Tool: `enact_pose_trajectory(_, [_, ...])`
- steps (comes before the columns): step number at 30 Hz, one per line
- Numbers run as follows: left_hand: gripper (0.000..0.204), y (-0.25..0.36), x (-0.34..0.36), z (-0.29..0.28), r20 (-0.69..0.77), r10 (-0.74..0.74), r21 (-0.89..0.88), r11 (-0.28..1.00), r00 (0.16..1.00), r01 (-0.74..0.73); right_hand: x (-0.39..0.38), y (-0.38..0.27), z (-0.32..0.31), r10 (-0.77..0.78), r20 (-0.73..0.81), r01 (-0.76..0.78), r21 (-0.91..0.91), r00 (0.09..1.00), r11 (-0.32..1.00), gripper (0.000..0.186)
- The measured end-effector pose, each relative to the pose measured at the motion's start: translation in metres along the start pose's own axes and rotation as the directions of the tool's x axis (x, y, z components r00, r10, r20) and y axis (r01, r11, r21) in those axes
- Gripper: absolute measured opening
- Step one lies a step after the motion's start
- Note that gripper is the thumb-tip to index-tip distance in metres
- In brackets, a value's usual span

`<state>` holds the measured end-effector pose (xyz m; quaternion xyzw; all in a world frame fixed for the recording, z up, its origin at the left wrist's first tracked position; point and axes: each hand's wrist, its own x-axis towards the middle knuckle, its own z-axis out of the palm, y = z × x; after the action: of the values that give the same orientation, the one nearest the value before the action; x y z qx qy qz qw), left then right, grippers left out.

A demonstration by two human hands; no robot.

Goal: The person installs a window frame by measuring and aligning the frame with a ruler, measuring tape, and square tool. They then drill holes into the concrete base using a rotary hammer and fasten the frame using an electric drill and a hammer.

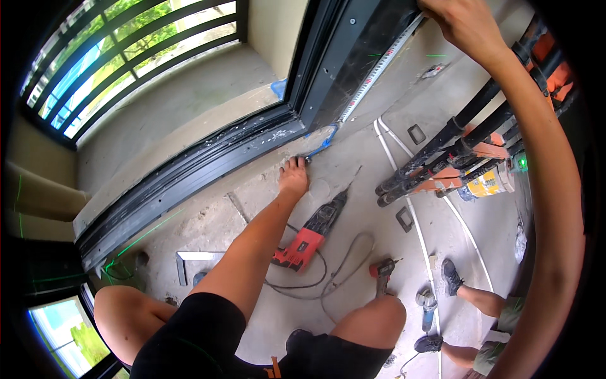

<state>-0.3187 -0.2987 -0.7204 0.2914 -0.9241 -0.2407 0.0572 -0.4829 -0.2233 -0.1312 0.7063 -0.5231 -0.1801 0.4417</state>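
Observation:
My right hand (464,28), raised at the top right, is closed on the upper part of a tape measure (379,69). The blade slants down along the dark window frame (344,54) to the corner near the floor. My left hand (293,177) reaches down to the floor beside the frame's sill (208,151), its fingers spread. A blue cord-like piece (327,140) lies between its fingertips and the tape's lower end; a small dark thing sits by the fingertips, too small to name.
On the concrete floor lie a red rotary hammer (303,243) with its cable, a cordless drill (382,271), an angle grinder (427,309) and white conduits (416,221). Black poles (442,155) and a bucket (489,183) stand right. Another person's feet (451,278) are at lower right.

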Motion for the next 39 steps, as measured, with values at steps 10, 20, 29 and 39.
enact_pose_trajectory(10, [0.047,0.078,0.069,0.033,-0.179,-0.079,-0.510,0.860,0.981,-0.024,0.000,-0.002,0.012,0.022,-0.053,-0.024,-0.031,0.998,0.999,0.015])
enact_pose_trajectory(20, [0.031,0.091,-0.048,-0.024,-0.200,-0.204,-0.745,0.667,0.958,-0.013,-0.005,0.009,0.012,-0.016,0.032,0.018,-0.076,0.999,0.997,0.012])
enact_pose_trajectory(29, [0.027,0.068,-0.058,-0.043,-0.171,0.037,-0.630,0.764,0.985,-0.138,-0.006,0.018,0.008,-0.075,0.035,0.077,-0.051,0.997,0.996,0.017])
enact_pose_trajectory(39, [0.031,0.023,-0.061,-0.032,0.175,0.033,-0.679,0.728,0.984,0.096,-0.023,0.031,0.034,-0.113,-0.044,0.107,-0.131,0.993,0.986,0.021])
